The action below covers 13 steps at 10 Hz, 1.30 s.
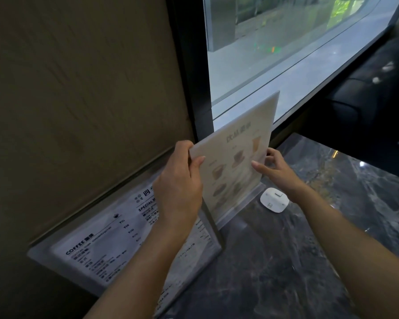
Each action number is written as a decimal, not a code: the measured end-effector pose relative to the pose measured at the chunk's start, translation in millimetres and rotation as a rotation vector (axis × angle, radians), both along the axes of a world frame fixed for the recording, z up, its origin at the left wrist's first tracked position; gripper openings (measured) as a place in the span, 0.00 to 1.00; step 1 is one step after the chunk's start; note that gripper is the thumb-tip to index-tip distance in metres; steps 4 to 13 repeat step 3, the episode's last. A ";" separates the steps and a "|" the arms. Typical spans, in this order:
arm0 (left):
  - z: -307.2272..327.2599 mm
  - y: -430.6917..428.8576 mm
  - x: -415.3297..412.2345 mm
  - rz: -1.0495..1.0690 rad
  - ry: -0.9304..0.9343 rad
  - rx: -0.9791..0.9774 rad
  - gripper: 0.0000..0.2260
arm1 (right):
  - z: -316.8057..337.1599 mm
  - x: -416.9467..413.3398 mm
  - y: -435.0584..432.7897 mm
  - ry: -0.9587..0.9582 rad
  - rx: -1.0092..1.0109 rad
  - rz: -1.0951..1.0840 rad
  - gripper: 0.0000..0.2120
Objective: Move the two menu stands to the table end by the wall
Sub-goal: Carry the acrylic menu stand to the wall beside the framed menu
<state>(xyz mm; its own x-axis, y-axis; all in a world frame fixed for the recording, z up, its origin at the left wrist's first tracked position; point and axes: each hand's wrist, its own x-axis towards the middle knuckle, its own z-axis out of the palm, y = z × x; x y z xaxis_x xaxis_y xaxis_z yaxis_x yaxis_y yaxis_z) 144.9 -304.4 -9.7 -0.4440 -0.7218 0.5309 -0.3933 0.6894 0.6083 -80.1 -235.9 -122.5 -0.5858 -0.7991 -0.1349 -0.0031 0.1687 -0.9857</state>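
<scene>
Two menu stands are at the table (297,261) end by the wall (78,100): the coffee stand (101,249) runs long along the wall edge, its printed face toward the room, while the drinks stand (237,162) is upright with its long axis vertical, face toward the person, its clear base at the table's far edge near the window (286,54). Left hand (177,183) pinches the drinks stand's left edge, fingers behind and thumb in front; right hand (276,171) holds its right edge, thumb on the face. Dark marbled tabletop carries a small white puck (274,200) just beside the base.
</scene>
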 end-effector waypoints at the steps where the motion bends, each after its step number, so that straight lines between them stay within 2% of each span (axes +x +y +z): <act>1: 0.7 0.0 -0.2 0.007 -0.021 -0.034 0.08 | 3.1 1.7 0.6 0.033 -0.004 -0.004 0.32; 2: 1.0 1.1 -0.8 0.000 -0.023 -0.084 0.09 | 9.1 2.3 3.2 0.057 0.001 0.000 0.32; 3: 4.1 3.2 -0.8 0.002 -0.025 -0.131 0.10 | 20.5 2.6 8.6 0.189 0.052 -0.043 0.35; 13: 4.1 3.2 -0.8 0.002 -0.025 -0.131 0.10 | 20.5 2.6 8.6 0.189 0.052 -0.043 0.35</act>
